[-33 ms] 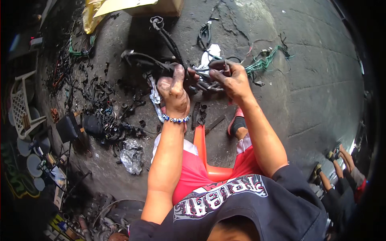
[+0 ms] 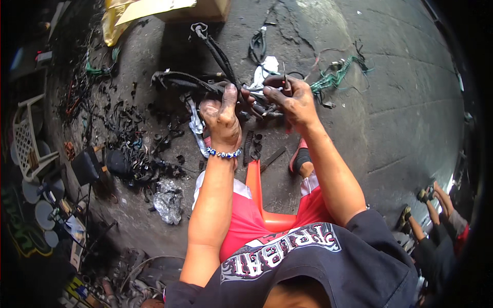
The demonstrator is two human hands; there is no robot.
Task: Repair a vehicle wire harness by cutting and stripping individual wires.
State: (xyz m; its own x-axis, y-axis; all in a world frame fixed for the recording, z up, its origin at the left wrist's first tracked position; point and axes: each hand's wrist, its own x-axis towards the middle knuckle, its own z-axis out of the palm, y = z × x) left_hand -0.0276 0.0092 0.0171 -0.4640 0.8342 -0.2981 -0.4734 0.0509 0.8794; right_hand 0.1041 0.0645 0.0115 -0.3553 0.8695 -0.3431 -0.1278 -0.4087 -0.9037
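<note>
My left hand (image 2: 223, 118), a beaded bracelet at its wrist, is closed round a black wrapped wiring harness (image 2: 220, 55). Two thick branches stick out of the grip, one toward the box and one to the left. Just to the right, my right hand (image 2: 299, 107) has its fingers curled round a slim dark tool (image 2: 287, 86) whose thin tip points away from me. The tool's exact kind is unclear. The thumb and fingers of both hands are close together near the harness. Behind them lies a white crumpled sheet (image 2: 266, 72).
A cardboard box (image 2: 210, 11) stands at the far side. Black cable scraps (image 2: 136, 149) litter the floor at left, near clear crumpled plastic (image 2: 168, 201). Green wires (image 2: 336, 77) lie at right. An orange-red stool (image 2: 280, 220) is between my legs. Another person's legs (image 2: 418, 231) show at lower right.
My right hand has turned slightly, and the thin tip of its tool now shows upright. The left hand keeps its grip on the harness. The whole view has shifted a little.
</note>
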